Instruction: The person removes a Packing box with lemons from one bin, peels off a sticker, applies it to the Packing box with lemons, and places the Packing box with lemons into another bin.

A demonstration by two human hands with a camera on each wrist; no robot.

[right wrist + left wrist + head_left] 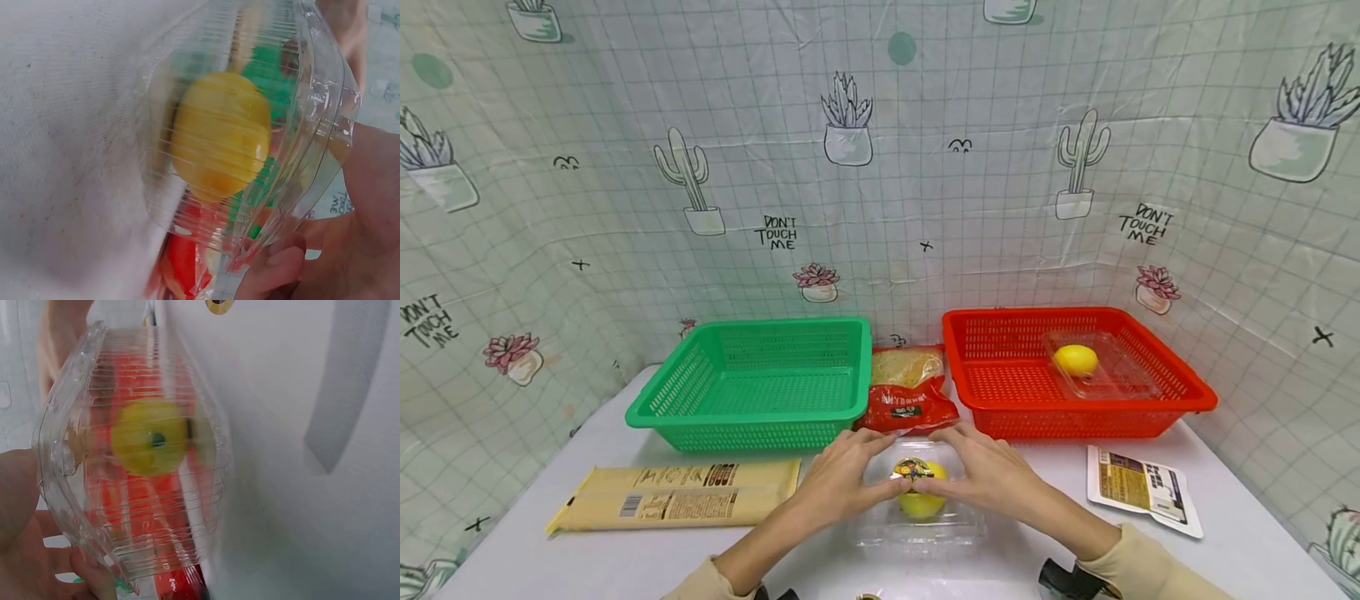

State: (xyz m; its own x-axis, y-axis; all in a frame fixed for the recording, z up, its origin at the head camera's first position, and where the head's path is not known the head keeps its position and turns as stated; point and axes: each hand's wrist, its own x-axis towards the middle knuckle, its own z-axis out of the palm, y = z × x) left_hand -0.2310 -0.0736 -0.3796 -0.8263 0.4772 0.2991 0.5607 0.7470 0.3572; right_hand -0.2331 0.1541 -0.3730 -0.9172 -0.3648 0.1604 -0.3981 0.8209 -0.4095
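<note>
A clear plastic clamshell box [880, 533] with a round sticker [913, 469] on its lid sits at the front middle of the table. Inside it lies a lemon [921, 505], visible through the ribbed wall in both wrist views. My left hand [841, 477] holds the box from the left, thumb over the lid and fingers at the far edge. From the right, my right hand [996, 473] holds it in the same way. The two thumbs nearly meet by the sticker. In the right wrist view, curled fingers [275, 269] lie against the box's rim.
A green basket [752, 435] stands behind on the left. The red basket [1075, 421] on the right contains another clear box [1120, 367] with a lemon [1076, 361]. Between them lies a red food bag [906, 404]. A beige packet [677, 497] lies left, a white-brown pouch [1142, 487] right.
</note>
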